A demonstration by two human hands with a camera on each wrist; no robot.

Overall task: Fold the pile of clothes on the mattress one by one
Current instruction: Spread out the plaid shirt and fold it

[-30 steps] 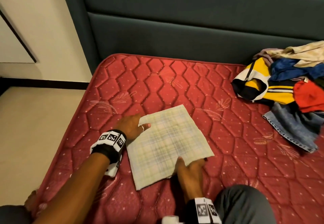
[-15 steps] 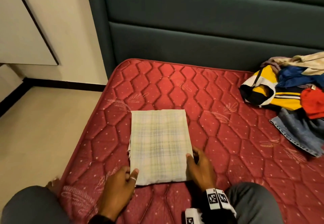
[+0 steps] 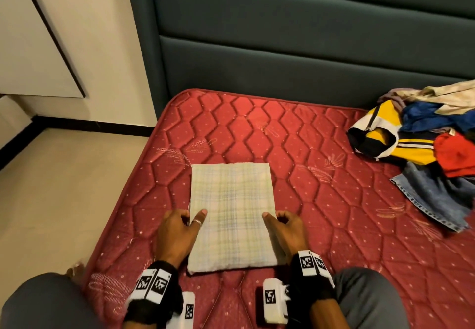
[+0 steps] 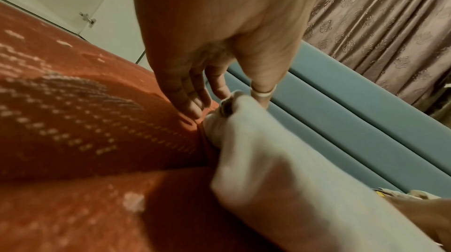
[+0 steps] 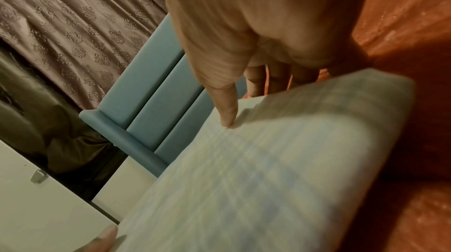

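A folded cloth (image 3: pixel 232 215) lies flat on the red mattress (image 3: pixel 321 200), near its front edge. It is a long shape, and its long side points away from the person toward the headboard (image 3: pixel 282 45).

The left hand (image 3: pixel 177 233) is at the cloth's left edge and the right hand (image 3: pixel 285 231) at its right edge. Each thumb lies on top of the cloth. The left wrist view shows the left fingers (image 4: pixel 192 105) curled down beside the edge, by the mattress. The right wrist view shows the right fingers (image 5: pixel 275 80) tucked behind the far edge, so that hand pinches the cloth.

Only the head view shows the pile (image 3: pixel 424 148) of clothes, well apart on the right. Only the wrist views show a curtain (image 4: pixel 378 24).
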